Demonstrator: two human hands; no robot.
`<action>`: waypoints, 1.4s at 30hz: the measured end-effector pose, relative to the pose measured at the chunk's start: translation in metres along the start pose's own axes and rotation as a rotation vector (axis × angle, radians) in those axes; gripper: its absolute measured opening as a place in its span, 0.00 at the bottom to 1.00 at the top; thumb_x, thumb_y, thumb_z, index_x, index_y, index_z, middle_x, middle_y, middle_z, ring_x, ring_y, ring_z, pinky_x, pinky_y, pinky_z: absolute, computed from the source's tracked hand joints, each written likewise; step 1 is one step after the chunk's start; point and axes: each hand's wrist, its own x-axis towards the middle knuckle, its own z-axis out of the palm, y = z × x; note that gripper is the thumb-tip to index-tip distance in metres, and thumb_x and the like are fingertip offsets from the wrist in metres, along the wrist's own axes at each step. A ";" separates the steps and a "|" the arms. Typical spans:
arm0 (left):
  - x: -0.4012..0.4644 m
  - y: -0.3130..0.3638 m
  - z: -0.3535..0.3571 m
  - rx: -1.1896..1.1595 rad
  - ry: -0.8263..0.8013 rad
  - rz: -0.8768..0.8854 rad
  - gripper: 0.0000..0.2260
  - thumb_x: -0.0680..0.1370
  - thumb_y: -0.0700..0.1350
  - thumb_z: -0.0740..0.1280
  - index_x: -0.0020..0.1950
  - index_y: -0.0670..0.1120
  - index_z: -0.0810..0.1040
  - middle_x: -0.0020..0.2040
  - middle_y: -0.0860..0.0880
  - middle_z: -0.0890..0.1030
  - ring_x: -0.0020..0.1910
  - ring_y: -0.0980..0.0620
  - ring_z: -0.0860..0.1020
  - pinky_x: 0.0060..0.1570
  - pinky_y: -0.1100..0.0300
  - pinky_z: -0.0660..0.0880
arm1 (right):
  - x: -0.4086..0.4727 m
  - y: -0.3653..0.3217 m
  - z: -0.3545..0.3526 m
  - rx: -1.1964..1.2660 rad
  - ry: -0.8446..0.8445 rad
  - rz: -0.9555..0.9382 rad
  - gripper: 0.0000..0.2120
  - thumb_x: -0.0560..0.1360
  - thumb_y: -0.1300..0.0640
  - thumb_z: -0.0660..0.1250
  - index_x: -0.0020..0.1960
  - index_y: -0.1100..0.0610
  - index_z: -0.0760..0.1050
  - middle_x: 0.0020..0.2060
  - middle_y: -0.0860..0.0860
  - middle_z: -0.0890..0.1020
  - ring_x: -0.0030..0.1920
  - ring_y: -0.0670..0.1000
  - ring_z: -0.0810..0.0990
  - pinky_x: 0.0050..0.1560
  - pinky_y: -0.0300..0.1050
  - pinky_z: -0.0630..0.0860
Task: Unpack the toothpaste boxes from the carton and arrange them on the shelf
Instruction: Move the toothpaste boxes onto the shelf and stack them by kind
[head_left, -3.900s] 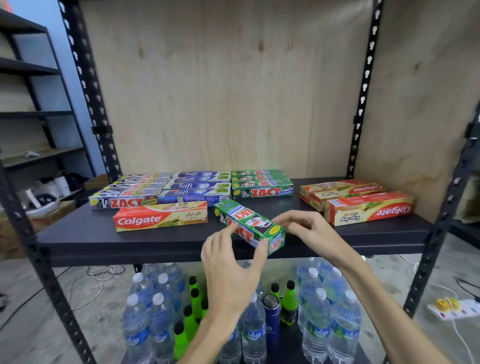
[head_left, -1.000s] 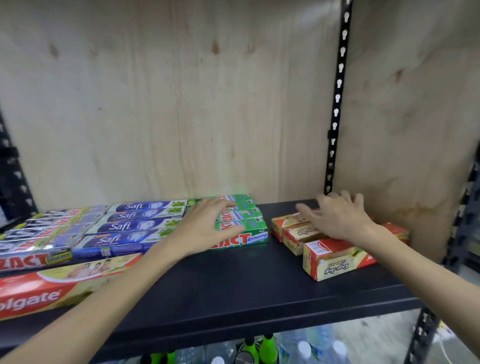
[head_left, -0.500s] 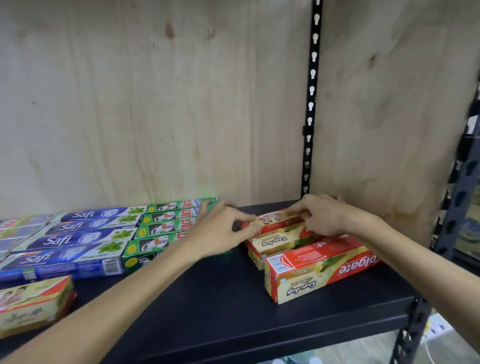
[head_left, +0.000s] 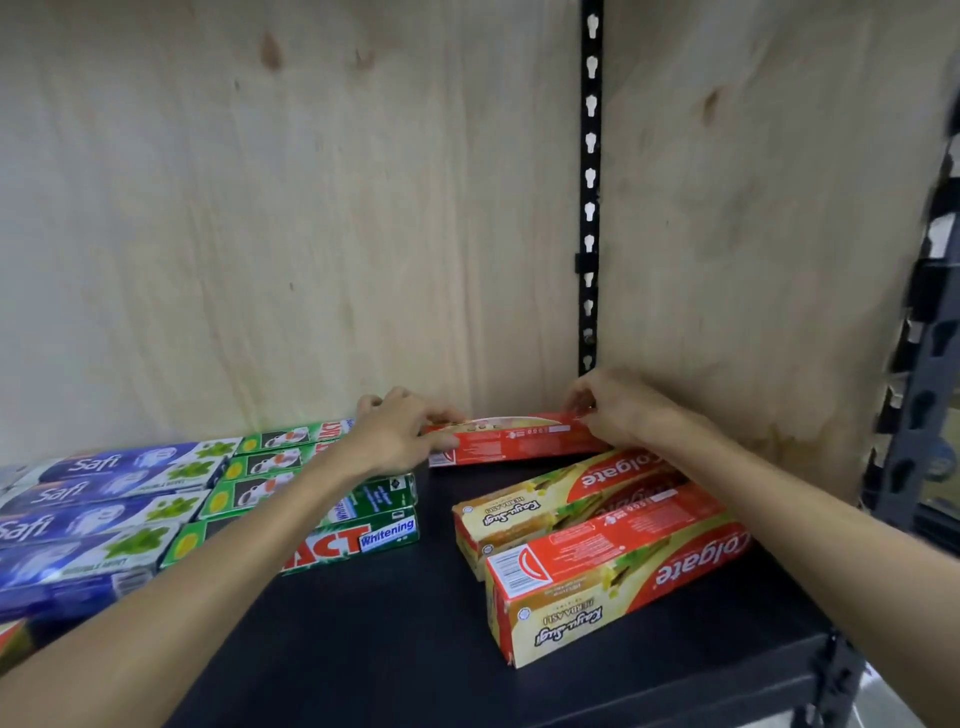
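The red box (head_left: 519, 446) sits at the back of the shelf (head_left: 395, 639), against the plywood wall (head_left: 311, 234), held at both ends: left hand (head_left: 400, 436) pinches its left end, right hand (head_left: 618, 415) its right (fingers curled over the top edge). In front of it lie 2 Colgate boxes (head_left: 613, 566); left of it, green Zact boxes (head_left: 322, 504), then blue Safi boxes (head_left: 93, 509).

Even soft light, wide-angle bend, blurry rt edge.
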 end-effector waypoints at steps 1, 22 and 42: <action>0.001 -0.001 -0.002 0.023 -0.015 -0.005 0.15 0.82 0.58 0.61 0.68 0.64 0.75 0.59 0.57 0.80 0.67 0.54 0.68 0.61 0.51 0.56 | 0.002 0.001 0.002 0.000 -0.004 -0.001 0.16 0.78 0.60 0.67 0.64 0.49 0.79 0.61 0.49 0.81 0.60 0.52 0.79 0.62 0.49 0.77; 0.003 -0.020 0.005 -0.246 0.185 -0.145 0.19 0.69 0.67 0.73 0.51 0.57 0.77 0.46 0.63 0.82 0.53 0.59 0.76 0.54 0.53 0.59 | 0.021 0.009 0.022 0.307 0.095 0.017 0.09 0.78 0.56 0.71 0.57 0.48 0.80 0.61 0.53 0.78 0.63 0.54 0.76 0.63 0.49 0.73; -0.001 -0.003 0.011 -0.155 0.141 -0.033 0.14 0.80 0.65 0.60 0.59 0.60 0.77 0.54 0.62 0.83 0.55 0.59 0.78 0.65 0.50 0.63 | 0.011 0.007 0.023 0.193 0.189 -0.130 0.23 0.77 0.57 0.71 0.71 0.48 0.70 0.65 0.47 0.71 0.67 0.51 0.68 0.70 0.54 0.68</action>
